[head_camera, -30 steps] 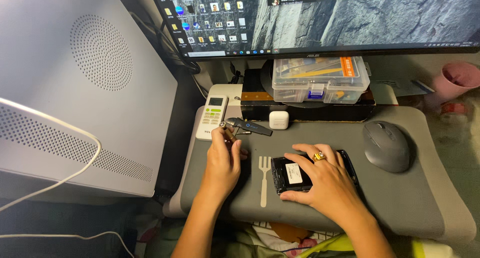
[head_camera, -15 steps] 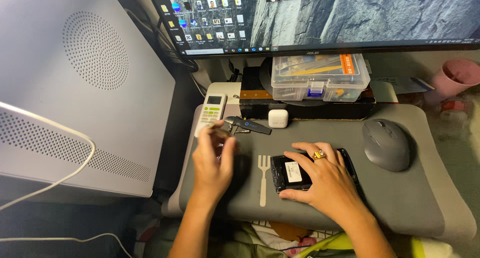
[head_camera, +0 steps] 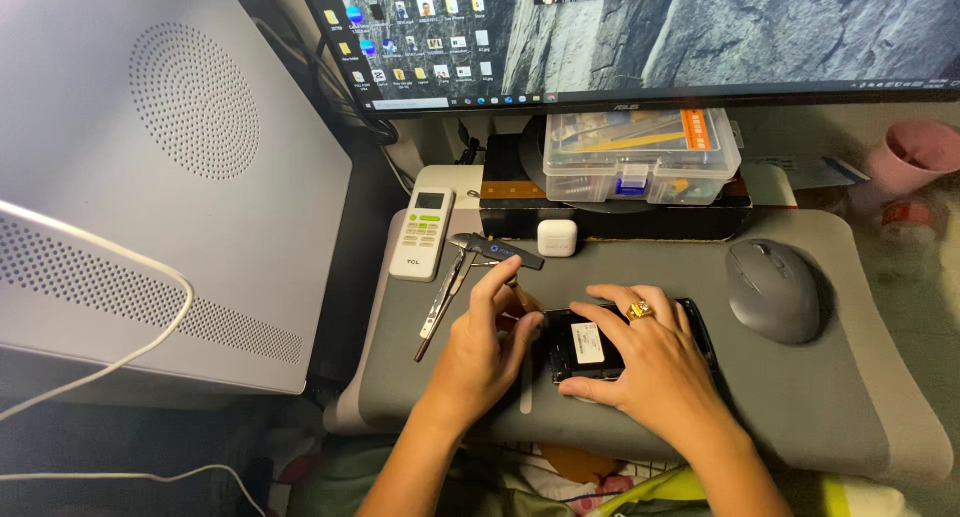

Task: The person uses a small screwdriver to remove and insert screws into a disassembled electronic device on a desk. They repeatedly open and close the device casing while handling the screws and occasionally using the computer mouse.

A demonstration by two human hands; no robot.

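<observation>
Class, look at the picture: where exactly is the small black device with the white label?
In the head view the small black device lies on the grey desk mat, centre front, under the right hand, left of the grey mouse.

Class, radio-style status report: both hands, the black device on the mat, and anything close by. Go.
Left hand pinching a small tool at the black device. Right hand pressing flat on the device. Tweezers and white remote lying just left on the grey mat.

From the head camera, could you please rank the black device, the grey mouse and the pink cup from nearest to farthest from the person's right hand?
1. Black device: directly under the right hand.
2. Grey mouse: to its right on the grey mat.
3. Pink cup: far right, beyond the mat's back corner.
</observation>
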